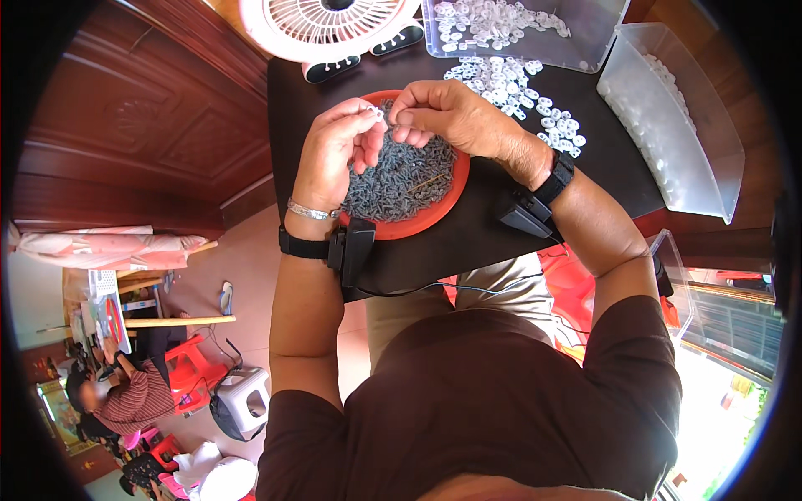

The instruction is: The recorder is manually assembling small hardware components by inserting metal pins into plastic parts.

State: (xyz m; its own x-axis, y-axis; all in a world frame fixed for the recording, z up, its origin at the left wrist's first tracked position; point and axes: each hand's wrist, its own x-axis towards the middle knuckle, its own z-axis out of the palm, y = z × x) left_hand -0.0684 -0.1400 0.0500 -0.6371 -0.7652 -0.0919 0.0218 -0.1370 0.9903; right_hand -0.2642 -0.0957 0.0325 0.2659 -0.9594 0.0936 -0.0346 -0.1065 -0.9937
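Above an orange-red bowl point(447, 209) full of small grey screws point(393, 188), my two hands are close together. Between its thumb and fingertips, my left hand point(338, 146) pinches a small white plastic piece point(377, 112). My right hand point(455, 117) is just beside it, thumb and forefinger pressed together; whatever they hold is too small to make out. To the right of the bowl's far rim lies a loose spread of white oval plastic pieces point(501, 82) with holes in them.
A clear bin point(576, 54) with more white pieces stands at the far edge of the black table point(501, 259). Another translucent bin point(710, 159) is at the right. A white-and-pink fan point(334, 29) stands far left. Other people point(134, 397) sit at the lower left.
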